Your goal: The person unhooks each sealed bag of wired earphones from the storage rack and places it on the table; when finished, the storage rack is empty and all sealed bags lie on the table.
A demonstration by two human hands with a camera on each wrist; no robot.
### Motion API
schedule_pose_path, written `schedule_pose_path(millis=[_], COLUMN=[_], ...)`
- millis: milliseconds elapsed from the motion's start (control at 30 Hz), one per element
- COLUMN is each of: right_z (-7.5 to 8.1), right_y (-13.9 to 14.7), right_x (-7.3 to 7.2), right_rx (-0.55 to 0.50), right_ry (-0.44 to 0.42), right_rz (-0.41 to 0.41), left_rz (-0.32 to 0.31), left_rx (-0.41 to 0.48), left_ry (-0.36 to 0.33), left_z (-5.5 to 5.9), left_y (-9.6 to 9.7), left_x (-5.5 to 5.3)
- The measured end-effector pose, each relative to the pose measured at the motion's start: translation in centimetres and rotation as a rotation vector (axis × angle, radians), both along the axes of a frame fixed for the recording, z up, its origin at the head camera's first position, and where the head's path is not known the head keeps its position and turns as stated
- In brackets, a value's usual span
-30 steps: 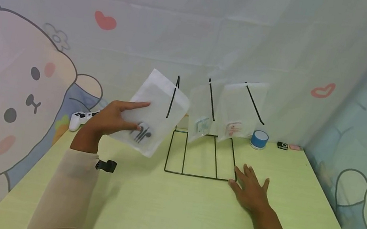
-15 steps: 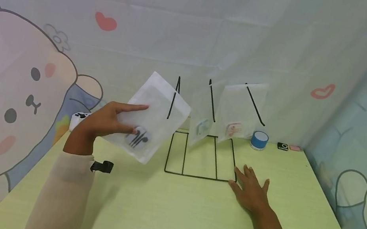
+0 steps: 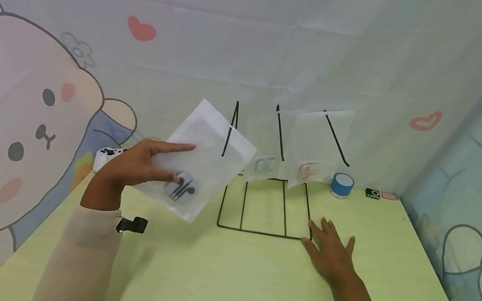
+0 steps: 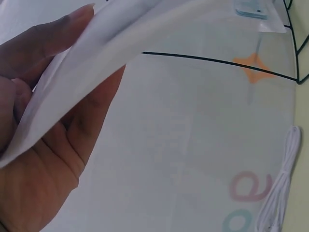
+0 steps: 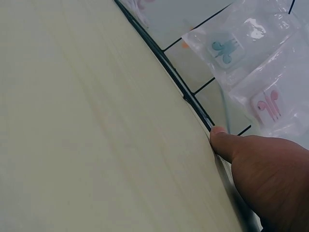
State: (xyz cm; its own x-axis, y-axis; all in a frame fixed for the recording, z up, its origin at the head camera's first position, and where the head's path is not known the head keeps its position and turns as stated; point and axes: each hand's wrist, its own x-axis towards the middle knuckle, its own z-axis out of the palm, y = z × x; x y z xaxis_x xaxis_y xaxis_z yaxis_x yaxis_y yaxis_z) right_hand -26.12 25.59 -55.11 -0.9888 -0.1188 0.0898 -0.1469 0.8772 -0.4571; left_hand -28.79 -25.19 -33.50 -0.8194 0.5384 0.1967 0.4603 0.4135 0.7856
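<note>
In the head view my left hand (image 3: 137, 163) grips a white translucent zip bag (image 3: 209, 156) by its left side, fingers and thumb on either face. A round case with dark earphones (image 3: 181, 187) shows through the bag's lower part. The bag hangs tilted at the left hook (image 3: 226, 143) of a black wire rack, whose front end crosses before its upper right edge. In the left wrist view the bag (image 4: 91, 67) lies between thumb and fingers. My right hand (image 3: 329, 251) rests at the right front corner of the rack base (image 3: 261, 232), thumb (image 5: 224, 140) on the wire.
Two more bags, one with blue earphones (image 3: 265, 165) and one with pink earphones (image 3: 309, 171), hang on the other hooks. A blue round container (image 3: 341, 185), a small black device (image 3: 372, 193) and a pink one (image 3: 389, 195) stand right. A white game controller (image 3: 108, 154) sits left; a white cable (image 4: 281, 183) lies behind.
The left hand has shifted slightly left and down with its bag, which has moved slightly lower and toward the front along the hook. The right hand stays at the rack corner.
</note>
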Motion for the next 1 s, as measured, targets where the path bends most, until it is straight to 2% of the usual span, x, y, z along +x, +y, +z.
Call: schedule_pose_path(millis=[167, 267, 400, 533, 633, 733, 1000], right_z=[-0.1, 0.0, 0.3, 0.4, 0.2, 0.1, 0.0], right_y=[0.0, -0.1, -0.1, -0.1, -0.1, -0.1, -0.1], right_x=[0.2, 0.3, 0.2, 0.2, 0.3, 0.3, 0.2], right_rx=[-0.003, -0.002, 0.003, 0.005, 0.007, 0.002, 0.006], right_ry=[-0.006, -0.006, -0.003, -0.005, -0.007, -0.007, -0.001], right_rz=[0.001, 0.005, 0.004, 0.002, 0.002, 0.004, 0.006], left_rz=[0.033, 0.024, 0.022, 0.009, -0.013, -0.022, -0.026], left_rx=[0.061, 0.092, 0.085, 0.068, 0.088, 0.123, 0.212], left_ry=[-0.042, -0.033, 0.072, 0.234, 0.317, 0.362, 0.412], left_z=[-1.7, -2.5, -3.3, -4.2, -4.9, -5.7, -8.0], left_y=[-0.3, -0.4, -0.4, -0.3, 0.0, 0.4, 1.2], left_x=[0.0, 0.2, 0.5, 1.1, 1.6, 2.0, 2.8])
